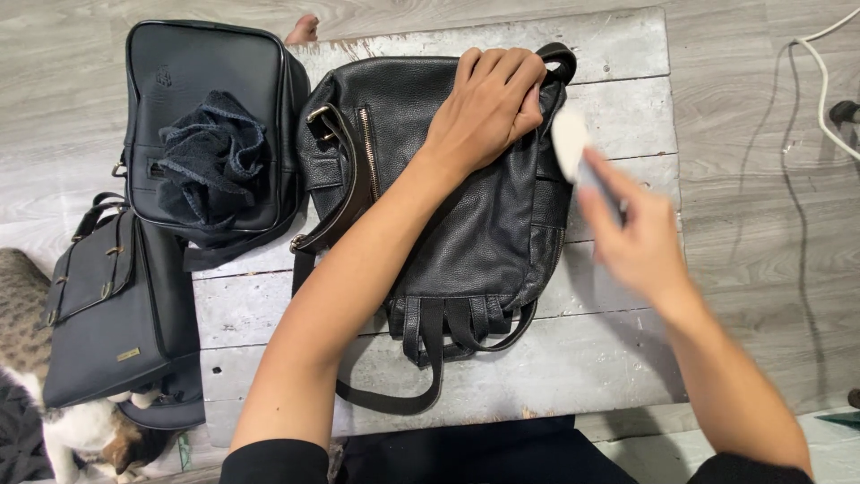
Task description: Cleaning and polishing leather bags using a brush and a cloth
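Now left hand (488,103) flat on black backpack (457,206); right hand (636,237), grip closed, holds white brush (570,142) beside it.

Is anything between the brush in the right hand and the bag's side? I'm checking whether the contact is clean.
Nothing visible is in the way. The right hand holds the blurred pale brush right at the black leather backpack edge; the left hand presses on top, clear of that side.

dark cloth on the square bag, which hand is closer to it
Left. The left hand lies flat on the black backpack, just right of the dark cloth. The right hand is farther right, holding a white brush.
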